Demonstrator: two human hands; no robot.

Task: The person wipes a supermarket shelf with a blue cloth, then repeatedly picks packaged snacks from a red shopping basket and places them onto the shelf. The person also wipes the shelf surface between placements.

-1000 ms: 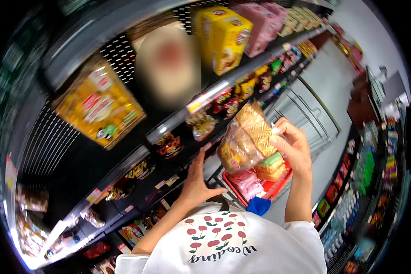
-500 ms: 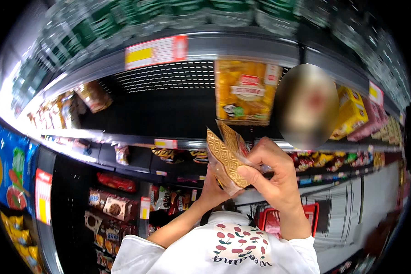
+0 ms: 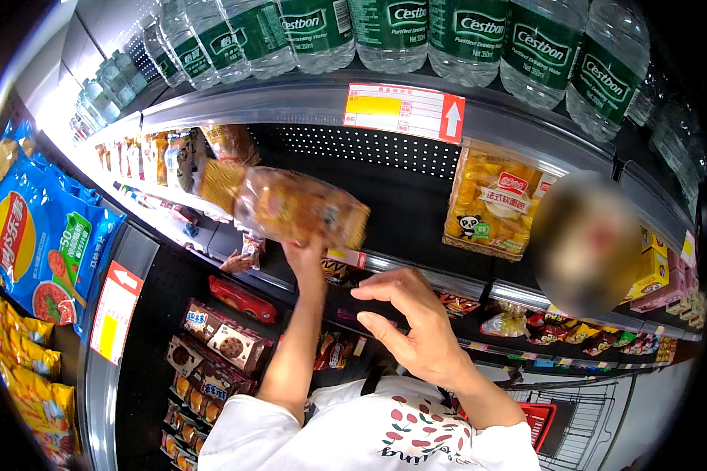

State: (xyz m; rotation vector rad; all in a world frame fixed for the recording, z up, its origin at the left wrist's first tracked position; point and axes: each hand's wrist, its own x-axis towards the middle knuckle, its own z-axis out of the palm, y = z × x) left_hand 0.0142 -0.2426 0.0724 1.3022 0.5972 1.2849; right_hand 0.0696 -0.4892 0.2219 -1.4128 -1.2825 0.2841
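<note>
A clear bag of brown bread or cake with gold-patterned ends (image 3: 298,206) is held up in front of the shelf, tilted. My left hand (image 3: 306,250) grips it from below, its fingers mostly hidden by the bag. To the right, my right hand (image 3: 420,326) hangs empty in the air, thumb and fingers apart. A yellow bag of bread rolls (image 3: 491,200) stands on the shelf beyond my right hand. Behind the held bag's left end, another brown snack bag (image 3: 232,144) leans on the same shelf.
Green-labelled water bottles (image 3: 467,39) line the upper shelf. Large blue snack bags (image 3: 43,235) hang at the left, above yellow packets (image 3: 31,392). Boxed cookies (image 3: 228,345) fill a lower rack. A red basket (image 3: 538,420) and a wire cart (image 3: 585,420) are at lower right.
My left hand has raised the bag leftward toward the shelf. My right hand, formerly on the bag's gold end, has let go and opened. The view has shifted left.
</note>
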